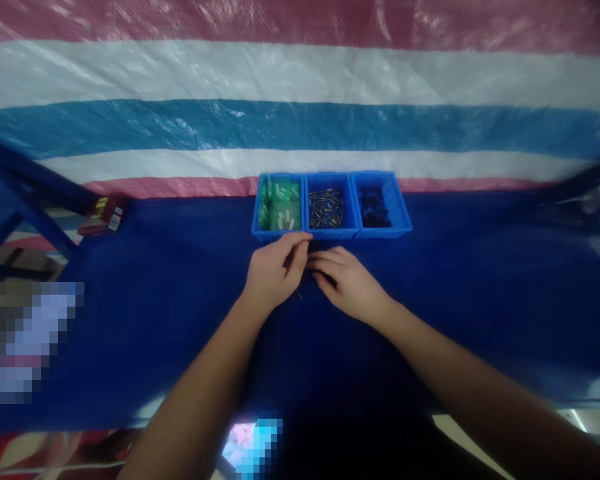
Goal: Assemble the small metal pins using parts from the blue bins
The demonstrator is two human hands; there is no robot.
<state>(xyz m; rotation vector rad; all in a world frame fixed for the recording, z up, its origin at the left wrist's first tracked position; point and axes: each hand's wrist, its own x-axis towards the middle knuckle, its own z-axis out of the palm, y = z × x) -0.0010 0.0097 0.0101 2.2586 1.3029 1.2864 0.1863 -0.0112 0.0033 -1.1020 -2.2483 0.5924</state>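
My left hand is closed in a pinch in front of the bins, thumb against fingers. A thin dark piece pokes out below its thumb; its kind is too small and blurred to tell. My right hand meets it from the right, fingertips drawn together at the left thumb; what lies between them is hidden. Just beyond stand three blue bins in a row. The left bin holds white pieces in green plastic, the middle bin slim metallic pins, the right bin small dark parts.
A blue surface spreads under my hands. Small dark red boxes lie at its far left corner, beside a blue frame post. Behind the bins hangs a striped plastic sheet. A lit, pixelated screen shows below the front edge.
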